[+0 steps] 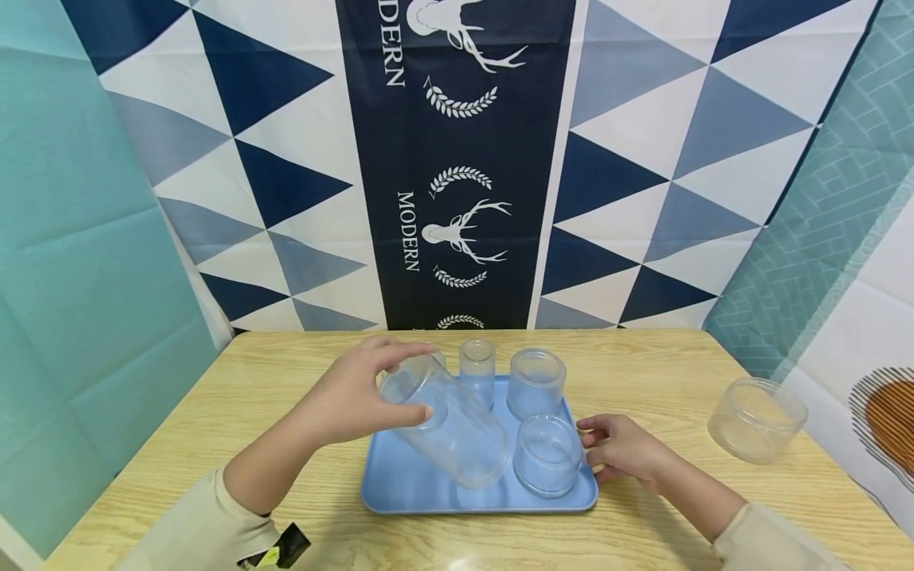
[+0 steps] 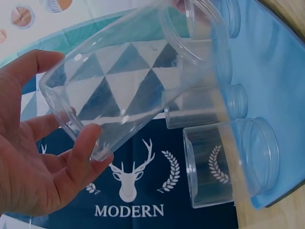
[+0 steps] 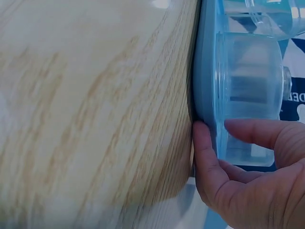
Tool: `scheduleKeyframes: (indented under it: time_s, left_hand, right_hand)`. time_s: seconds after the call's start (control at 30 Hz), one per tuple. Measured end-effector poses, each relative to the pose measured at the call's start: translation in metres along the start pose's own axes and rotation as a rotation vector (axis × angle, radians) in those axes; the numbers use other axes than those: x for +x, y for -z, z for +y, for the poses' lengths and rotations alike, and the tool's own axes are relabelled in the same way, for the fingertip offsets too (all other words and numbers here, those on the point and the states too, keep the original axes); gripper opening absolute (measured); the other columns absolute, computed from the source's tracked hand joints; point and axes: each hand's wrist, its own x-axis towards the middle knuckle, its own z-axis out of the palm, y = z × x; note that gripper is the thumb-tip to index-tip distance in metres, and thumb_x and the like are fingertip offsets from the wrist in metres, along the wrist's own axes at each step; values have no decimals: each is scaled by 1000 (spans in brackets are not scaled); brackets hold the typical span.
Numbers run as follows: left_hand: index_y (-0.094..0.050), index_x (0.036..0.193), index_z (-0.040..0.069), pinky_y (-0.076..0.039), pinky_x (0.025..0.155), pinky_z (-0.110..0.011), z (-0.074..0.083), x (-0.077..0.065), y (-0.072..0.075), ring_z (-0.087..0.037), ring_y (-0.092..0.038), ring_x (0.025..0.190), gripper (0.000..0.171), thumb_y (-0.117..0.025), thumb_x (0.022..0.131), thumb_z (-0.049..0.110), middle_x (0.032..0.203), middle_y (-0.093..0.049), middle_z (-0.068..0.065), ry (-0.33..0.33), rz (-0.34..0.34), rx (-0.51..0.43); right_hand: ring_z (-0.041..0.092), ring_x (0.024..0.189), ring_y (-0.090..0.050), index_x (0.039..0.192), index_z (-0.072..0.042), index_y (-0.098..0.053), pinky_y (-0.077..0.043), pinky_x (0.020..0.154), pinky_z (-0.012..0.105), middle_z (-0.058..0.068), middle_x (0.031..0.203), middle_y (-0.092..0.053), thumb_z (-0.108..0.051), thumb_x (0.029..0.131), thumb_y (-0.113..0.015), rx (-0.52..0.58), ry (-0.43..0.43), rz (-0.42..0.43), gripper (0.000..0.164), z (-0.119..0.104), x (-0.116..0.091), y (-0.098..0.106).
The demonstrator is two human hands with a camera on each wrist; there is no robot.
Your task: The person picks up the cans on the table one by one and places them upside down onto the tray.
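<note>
My left hand grips the base end of a tall clear jar, thumb on one side and fingers on the other. The jar is tilted above the blue tray, its rimmed end pointing down to the right. At the tray's right edge, my right hand pinches the rim, beside a short wide clear jar. Behind that stands another wide jar, and a narrow jar is at the tray's back. One more jar is partly hidden behind my left hand.
A separate short clear jar stands on the wooden table near its right edge. Patterned cloth hangs behind the table, and plain teal cloth hangs along the left side.
</note>
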Motion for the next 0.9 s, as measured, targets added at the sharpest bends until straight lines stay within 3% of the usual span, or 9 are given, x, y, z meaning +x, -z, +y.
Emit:
scheduleKeyframes:
  time_s: [0.27, 0.6, 0.9]
  left_hand:
    - [-61, 133, 32, -52, 84, -45, 8, 12, -7, -23, -54, 113, 67, -81, 71, 41, 132, -53, 0, -15, -18, 112]
    - [-64, 130, 32, -49, 68, -32, 23, 26, -24, -18, -52, 102, 65, -80, 68, 46, 117, -56, 0, -95, -64, 320]
    - [-61, 133, 34, -51, 68, -37, 31, 40, -38, -21, -52, 109, 67, -78, 70, 46, 122, -56, -2, -125, -160, 420]
  right_hand:
    - [24, 82, -55, 133, 19, -37, -59, 66, 41, 18, 101, -49, 19, 70, -58, -56, 25, 11, 67, 1, 2, -1]
    - [25, 83, -56, 133, 19, -38, -59, 66, 41, 19, 102, -50, 21, 71, -58, -69, 30, 18, 65, 1, 1, -2]
    - [24, 82, -56, 133, 20, -37, -59, 66, 42, 19, 100, -49, 22, 73, -57, -64, 52, 8, 63, 2, 0, -2]
